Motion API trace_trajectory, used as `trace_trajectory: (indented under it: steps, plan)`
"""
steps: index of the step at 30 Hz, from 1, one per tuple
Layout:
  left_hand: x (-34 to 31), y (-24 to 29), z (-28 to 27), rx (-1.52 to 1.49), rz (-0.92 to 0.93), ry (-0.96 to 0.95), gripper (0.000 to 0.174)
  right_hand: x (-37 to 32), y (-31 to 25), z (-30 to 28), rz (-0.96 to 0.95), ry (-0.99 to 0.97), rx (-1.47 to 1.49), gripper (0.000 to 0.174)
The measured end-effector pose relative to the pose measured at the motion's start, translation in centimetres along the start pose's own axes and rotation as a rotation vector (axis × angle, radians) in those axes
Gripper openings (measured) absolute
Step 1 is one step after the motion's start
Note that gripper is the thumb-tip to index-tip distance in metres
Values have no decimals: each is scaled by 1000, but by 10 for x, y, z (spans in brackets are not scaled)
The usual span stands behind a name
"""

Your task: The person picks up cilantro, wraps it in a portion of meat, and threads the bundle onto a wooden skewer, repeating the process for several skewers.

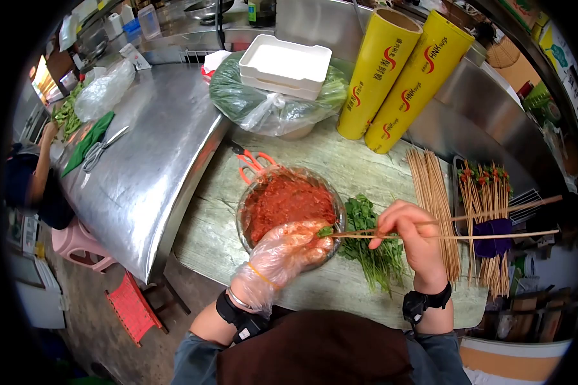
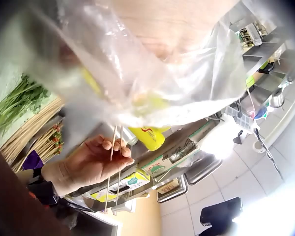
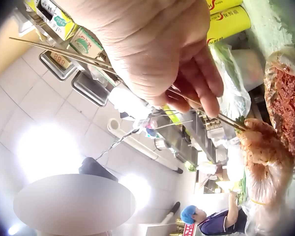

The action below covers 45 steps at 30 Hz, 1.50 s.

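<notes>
My left hand point(image 1: 286, 249), in a clear plastic glove smeared with red, is over the near rim of a bowl of red minced mixture point(image 1: 289, 202). Its fingers curl around the tips of two wooden skewers, where a bit of green herb point(image 1: 326, 231) shows; whatever else lies inside the fingers is hidden. Bare, my right hand point(image 1: 412, 236) pinches the two skewers point(image 1: 494, 237), whose long ends stick out to the right. In the right wrist view the skewers point(image 3: 88, 60) run from the right hand to the gloved fingers point(image 3: 258, 135).
Leafy green herbs point(image 1: 376, 247) lie right of the bowl. Beyond are loose skewers point(image 1: 433, 212) and a tray with filled skewers point(image 1: 488, 186) and a purple bundle point(image 1: 492, 237). Orange-handled scissors point(image 1: 253, 163), a bagged bowl of greens point(image 1: 237, 96) and yellow wrap rolls point(image 1: 379, 77) stand behind.
</notes>
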<state>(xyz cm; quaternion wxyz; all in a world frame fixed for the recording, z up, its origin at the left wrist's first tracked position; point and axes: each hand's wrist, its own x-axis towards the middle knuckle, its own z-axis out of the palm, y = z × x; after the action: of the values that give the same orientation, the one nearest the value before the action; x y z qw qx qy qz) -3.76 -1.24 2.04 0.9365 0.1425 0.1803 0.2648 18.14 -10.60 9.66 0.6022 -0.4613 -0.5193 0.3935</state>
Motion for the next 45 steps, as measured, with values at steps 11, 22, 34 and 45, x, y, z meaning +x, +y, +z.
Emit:
trace_trajectory:
  steps: [11,22,34,45]
  plan:
    - [13,1,3,-262,286,23,35,-17,16,29,-420,-32,-405,23]
    - [19,-6,4,-339,315,63,30,-13,21,33,-597,-165,-690,16]
    - [17,-7,11,499,599,181,30,-2,24,52,-662,-162,-777,18]
    - [22,0,2,546,703,269,22,12,38,74,-640,-85,-711,18]
